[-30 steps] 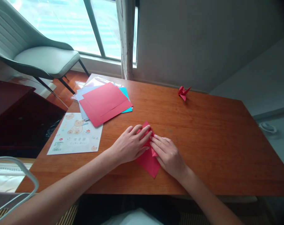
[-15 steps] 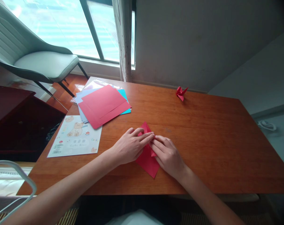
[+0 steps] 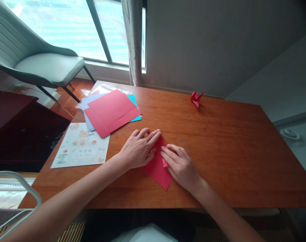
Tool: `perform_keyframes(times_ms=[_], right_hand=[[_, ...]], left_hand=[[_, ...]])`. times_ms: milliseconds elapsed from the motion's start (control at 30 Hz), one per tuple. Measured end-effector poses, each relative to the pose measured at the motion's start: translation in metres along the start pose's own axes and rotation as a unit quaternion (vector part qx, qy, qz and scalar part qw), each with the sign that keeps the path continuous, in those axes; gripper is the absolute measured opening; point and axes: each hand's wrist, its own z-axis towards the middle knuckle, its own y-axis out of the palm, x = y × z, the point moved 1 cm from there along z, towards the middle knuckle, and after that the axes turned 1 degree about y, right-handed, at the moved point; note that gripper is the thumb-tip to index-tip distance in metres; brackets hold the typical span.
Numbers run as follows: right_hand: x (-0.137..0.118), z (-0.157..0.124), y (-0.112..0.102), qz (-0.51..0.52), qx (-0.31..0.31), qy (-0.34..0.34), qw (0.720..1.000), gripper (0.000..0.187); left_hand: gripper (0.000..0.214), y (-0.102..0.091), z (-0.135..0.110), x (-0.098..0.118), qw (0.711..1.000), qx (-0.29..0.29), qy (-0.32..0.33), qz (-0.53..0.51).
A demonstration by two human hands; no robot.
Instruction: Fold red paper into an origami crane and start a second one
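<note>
A folded red paper (image 3: pixel 158 168) lies near the front edge of the wooden table (image 3: pixel 231 148). My left hand (image 3: pixel 139 148) lies flat over its upper left part, fingers stretched out toward the top corner. On the paper's right side rests my right hand (image 3: pixel 180 164), fingers extended and pressing down on a small folded flap. Both hands press the sheet against the table; neither lifts it.
A stack of coloured sheets (image 3: pixel 109 111), red on top, sits at the back left. A printed card with a bear (image 3: pixel 80 146) lies at the left edge. A small red folded paper crane (image 3: pixel 196 98) stands near the wall. A grey chair (image 3: pixel 39 64) stands by the window.
My left hand slid up and to the left along the paper, its fingers now reaching the top corner. My right hand stayed on the flap.
</note>
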Motion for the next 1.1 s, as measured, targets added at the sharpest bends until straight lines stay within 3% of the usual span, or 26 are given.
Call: perform_keyframes(times_ms=[333, 533, 833, 1100], right_hand=[[0.000, -0.001, 0.001, 0.004, -0.011, 0.011, 1.000, 0.036], [0.001, -0.002, 0.002, 0.001, -0.019, 0.005, 1.000, 0.037], [0.000, 0.000, 0.001, 0.004, -0.012, 0.006, 1.000, 0.034], [-0.001, 0.000, 0.000, 0.000, -0.011, 0.006, 1.000, 0.035]], left_hand=[[0.063, 0.006, 0.003, 0.005, 0.999, 0.019, -0.042, 0.005], [0.050, 0.010, -0.001, 0.006, 1.000, 0.030, 0.003, -0.001], [0.049, 0.008, 0.005, 0.003, 0.996, -0.010, 0.028, -0.083], [0.049, 0.004, 0.007, -0.004, 0.996, -0.028, 0.067, -0.050]])
